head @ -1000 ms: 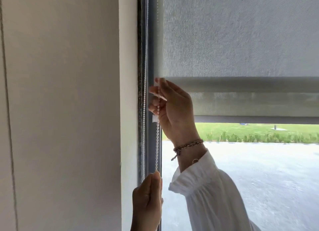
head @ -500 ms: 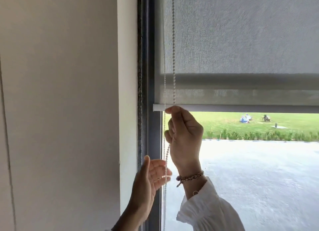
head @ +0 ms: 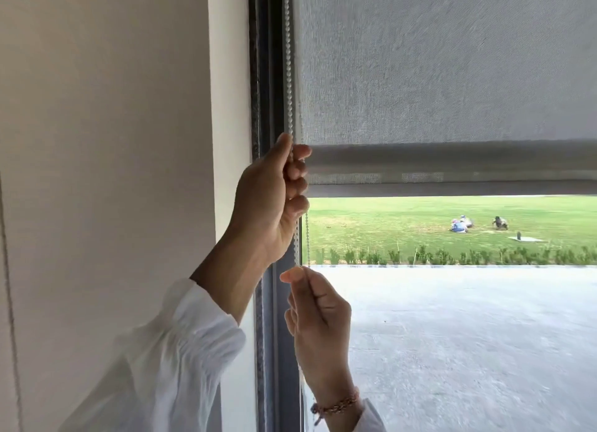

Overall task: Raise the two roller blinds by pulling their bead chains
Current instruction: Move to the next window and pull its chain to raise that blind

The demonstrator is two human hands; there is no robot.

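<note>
A grey roller blind [head: 445, 63] covers the upper half of the window, and its bottom bar [head: 452, 188] hangs level across the glass. The white bead chain [head: 288, 60] runs down the blind's left edge. My left hand [head: 273, 196] is closed around the chain at the height of the bottom bar. Just below it, my right hand [head: 318, 315] pinches the same chain between thumb and forefinger. A second blind is not in sight.
The dark window frame [head: 266, 76] stands directly left of the chain, with a plain beige wall [head: 106, 141] beyond it. Outside the glass lie a paved yard [head: 468, 334], a low hedge and a lawn.
My left hand rose from below and closed on the chain at bar height. My right hand went down the chain to a spot under the left. The blind's bottom bar sits higher against the view outside.
</note>
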